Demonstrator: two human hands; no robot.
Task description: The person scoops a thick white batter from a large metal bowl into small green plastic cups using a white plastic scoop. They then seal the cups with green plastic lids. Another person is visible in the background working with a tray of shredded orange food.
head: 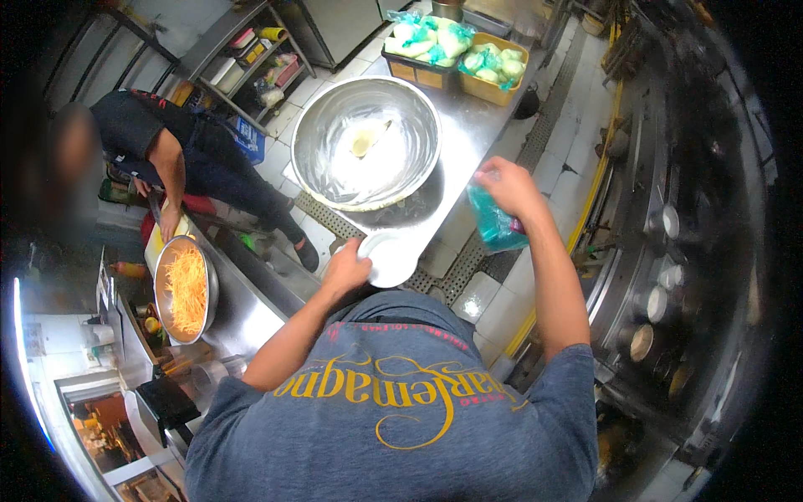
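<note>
My left hand (346, 268) grips the rim of a small white round dish (392, 258) at the near end of the steel table. On the right, my right hand (509, 188) pinches the top of a thin green plastic bag (494, 216), which hangs beside the table edge. A large metal mixing bowl (307, 163) stands on the table in front of me. White smears coat its inner wall, and a pale lump with a small utensil-like piece (364, 143) lies at its bottom. Whether the green bag holds anything cannot be told.
Two crates, one dark (417, 72) and one yellow (495, 94), hold green-and-white bagged portions at the table's far end. At left, a co-worker (188, 138) cuts on a board (155, 251) beside a metal bowl of orange shreds (188, 288). A stove line (627, 263) runs along the right.
</note>
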